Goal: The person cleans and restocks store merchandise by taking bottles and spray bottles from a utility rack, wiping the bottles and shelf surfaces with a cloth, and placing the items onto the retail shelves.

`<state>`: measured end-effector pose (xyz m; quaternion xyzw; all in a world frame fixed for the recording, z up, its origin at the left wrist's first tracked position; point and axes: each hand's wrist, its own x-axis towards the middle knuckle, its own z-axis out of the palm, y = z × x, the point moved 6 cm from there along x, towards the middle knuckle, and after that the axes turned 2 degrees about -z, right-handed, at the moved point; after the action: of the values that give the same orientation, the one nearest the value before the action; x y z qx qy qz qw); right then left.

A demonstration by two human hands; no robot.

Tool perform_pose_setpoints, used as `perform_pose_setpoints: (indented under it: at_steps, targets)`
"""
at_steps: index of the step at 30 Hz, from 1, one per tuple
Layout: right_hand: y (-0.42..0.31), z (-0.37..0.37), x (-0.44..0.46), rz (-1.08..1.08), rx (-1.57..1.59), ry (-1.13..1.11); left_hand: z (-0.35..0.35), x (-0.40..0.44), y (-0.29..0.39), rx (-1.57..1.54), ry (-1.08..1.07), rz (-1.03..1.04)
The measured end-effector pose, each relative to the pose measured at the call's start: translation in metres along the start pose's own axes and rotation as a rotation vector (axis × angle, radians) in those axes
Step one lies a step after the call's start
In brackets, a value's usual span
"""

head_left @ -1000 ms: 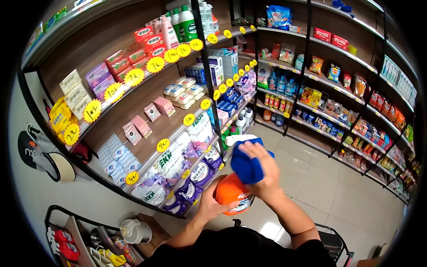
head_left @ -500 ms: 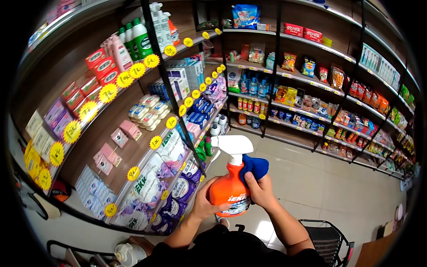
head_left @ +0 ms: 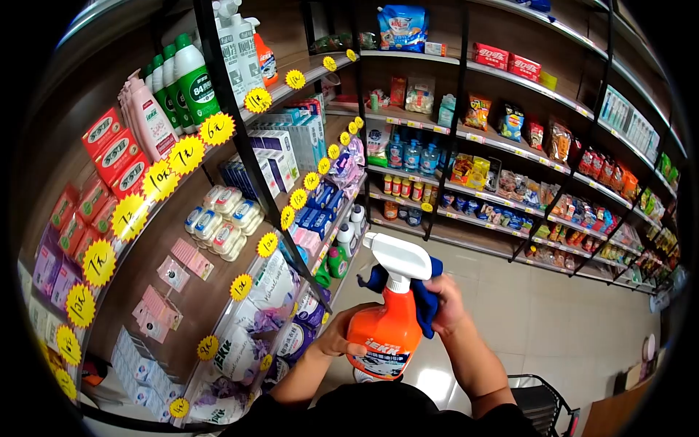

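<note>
In front of my body I hold an orange spray bottle (head_left: 382, 328) with a white trigger head (head_left: 399, 258), roughly upright, its nozzle toward the left shelf. My left hand (head_left: 338, 331) is wrapped round the bottle's left side. A dark blue cloth (head_left: 426, 298) is in my right hand (head_left: 449, 302), pressed against the bottle's neck and right side. Part of the cloth shows behind the trigger head at its left.
A left shelf bears green-white bottles (head_left: 195, 76), red boxes (head_left: 120, 156), soap packs (head_left: 224, 221) and yellow price tags (head_left: 186, 154). Snack shelves (head_left: 524, 142) line the far wall. Beside me at lower right stands a black chair (head_left: 539, 400) on the tiled floor (head_left: 502, 306).
The left shelf appears nearer and larger. The bottle sits slightly lower and further right in view. The cloth has spread from a bunch beside the neck to behind the trigger head.
</note>
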<state>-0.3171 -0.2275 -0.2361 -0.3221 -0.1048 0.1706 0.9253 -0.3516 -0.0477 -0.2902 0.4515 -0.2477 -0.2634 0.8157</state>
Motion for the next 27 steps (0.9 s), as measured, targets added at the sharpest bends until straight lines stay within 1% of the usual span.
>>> perform_pose_setpoints:
  at_steps: [2, 3, 4, 6, 9, 10, 12, 14, 15, 16, 17, 18, 19, 20, 21, 22, 24, 25, 26, 27]
  targets:
    - [0.002, 0.009, 0.015, -0.055, -0.233, -0.042, -0.017, 0.008, 0.006, -0.027, 0.014, 0.007]
    - [0.008, 0.008, 0.023, -0.055, -0.221, -0.055, -0.027, 0.011, 0.009, 0.033, 0.027, 0.032]
    - [0.007, 0.009, 0.027, -0.107, -0.273, -0.068, -0.035, 0.012, 0.012, 0.090, 0.042, 0.050]
    - [0.009, 0.010, 0.037, -0.136, -0.357, -0.046, -0.047, 0.016, 0.019, 0.103, 0.062, 0.028]
    - [0.001, -0.011, 0.051, -0.155, -0.385, -0.017, -0.054, 0.026, 0.038, 0.199, 0.058, 0.016]
    - [-0.011, -0.007, 0.057, -0.178, -0.234, 0.081, -0.051, 0.032, 0.046, 0.241, 0.084, 0.040]
    - [-0.039, 0.027, 0.072, -0.271, 0.153, 0.069, -0.046, 0.041, 0.054, 0.286, 0.123, 0.068]
    - [-0.051, 0.011, 0.087, -0.290, 0.171, 0.091, -0.049, 0.051, 0.062, 0.529, 0.251, 0.094]
    - [-0.062, 0.001, 0.093, -0.356, -0.239, 0.086, -0.049, 0.056, 0.065, 0.713, 0.277, 0.103]
    - [-0.072, 0.001, 0.104, -0.450, -0.584, 0.036, -0.048, 0.061, 0.064, 0.718, 0.291, 0.104]
    - [-0.081, 0.002, 0.114, -0.572, -0.914, 0.017, -0.050, 0.067, 0.066, 0.800, 0.377, 0.109]
    - [-0.093, 0.002, 0.122, -0.564, -0.909, 0.003, -0.050, 0.072, 0.066, 0.879, 0.466, 0.111]
    - [-0.103, 0.004, 0.130, -0.521, -0.982, -0.057, -0.041, 0.078, 0.073, 0.973, 0.560, 0.112]
    - [-0.111, 0.001, 0.137, -0.475, -1.055, -0.117, -0.042, 0.089, 0.071, 0.974, 0.577, 0.111]
    - [-0.119, -0.008, 0.145, -0.516, -1.087, -0.172, -0.042, 0.098, 0.069, 1.013, 0.635, 0.152]
    - [-0.125, -0.018, 0.154, -0.505, -1.080, -0.185, -0.042, 0.106, 0.067, 1.054, 0.691, 0.193]
    - [-0.151, -0.027, 0.164, -0.771, -1.126, -0.146, -0.042, 0.129, 0.062, 1.093, 0.744, 0.218]
    - [-0.158, -0.038, 0.171, -0.653, -0.938, 0.001, -0.041, 0.142, 0.060, 1.071, 0.732, 0.224]
    - [-0.164, -0.043, 0.177, -0.648, -0.933, -0.014, -0.039, 0.156, 0.057, 1.049, 0.718, 0.228]
    - [-0.174, -0.050, 0.181, -0.697, -0.982, 0.023, -0.039, 0.170, 0.050, 1.001, 0.737, 0.255]
